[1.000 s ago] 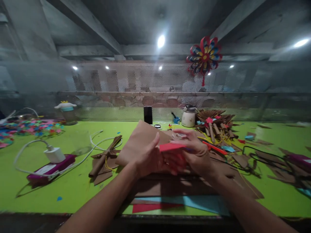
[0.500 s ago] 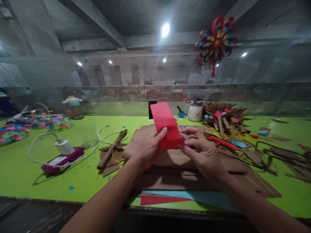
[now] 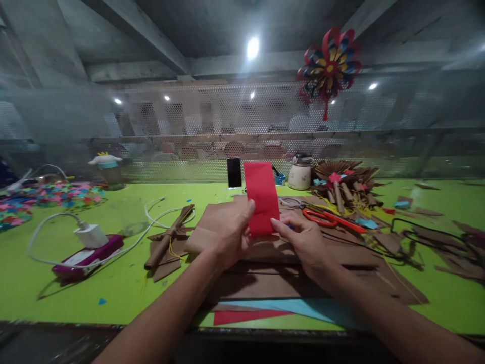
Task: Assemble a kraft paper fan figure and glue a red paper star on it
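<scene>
Held up in front of me is a strip of red paper (image 3: 261, 189), its top end bending slightly away. My left hand (image 3: 237, 232) grips its left edge, with the thumb on the near face. At the lower right corner, my right hand (image 3: 303, 235) pinches the paper between thumb and fingers. Below both hands lie stacked sheets of brown paper (image 3: 265, 280). Red-handled scissors (image 3: 322, 217) rest just beyond my right hand. Light blue paper (image 3: 322, 308) and a piece of red paper (image 3: 246, 317) stick out from under the stack at the table's front edge.
Left on the green table (image 3: 125, 288) are a purple power strip (image 3: 89, 258) with a white charger, a rolled brown paper piece (image 3: 170, 237) and colourful paper stars (image 3: 68, 194). A phone (image 3: 234, 173), a white flask (image 3: 300, 172) and a brown paper bundle (image 3: 343, 184) stand behind.
The red paper has turned more upright and faces me flatter. My right fingers, spread at its lower edge before, now pinch its lower right corner. The view has shifted slightly right.
</scene>
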Demonstrator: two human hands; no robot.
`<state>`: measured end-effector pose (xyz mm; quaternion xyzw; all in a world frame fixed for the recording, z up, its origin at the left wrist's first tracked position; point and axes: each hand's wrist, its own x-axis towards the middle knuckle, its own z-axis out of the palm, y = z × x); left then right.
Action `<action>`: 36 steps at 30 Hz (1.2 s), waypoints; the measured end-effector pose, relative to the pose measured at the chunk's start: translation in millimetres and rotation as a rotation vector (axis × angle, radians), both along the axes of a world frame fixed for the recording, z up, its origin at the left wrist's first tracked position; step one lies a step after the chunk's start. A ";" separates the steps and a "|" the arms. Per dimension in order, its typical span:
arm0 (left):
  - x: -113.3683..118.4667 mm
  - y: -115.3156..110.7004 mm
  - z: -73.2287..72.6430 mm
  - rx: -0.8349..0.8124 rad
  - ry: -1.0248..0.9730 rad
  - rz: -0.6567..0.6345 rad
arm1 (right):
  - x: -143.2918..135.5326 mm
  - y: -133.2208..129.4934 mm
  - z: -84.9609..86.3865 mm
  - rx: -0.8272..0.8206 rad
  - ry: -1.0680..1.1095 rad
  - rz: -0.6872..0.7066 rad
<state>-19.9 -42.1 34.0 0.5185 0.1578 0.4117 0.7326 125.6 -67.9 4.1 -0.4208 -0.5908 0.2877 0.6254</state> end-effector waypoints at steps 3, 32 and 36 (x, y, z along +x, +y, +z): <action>0.2 -0.7 -4.4 0.068 0.075 0.018 | 0.0 1.9 -1.4 0.032 0.027 -0.053; 1.6 7.1 -16.7 0.067 0.175 0.173 | 2.6 0.4 1.2 -0.275 -0.031 -0.059; 0.4 8.3 -15.3 0.085 0.179 0.226 | 1.6 -0.3 1.0 -0.351 0.066 0.060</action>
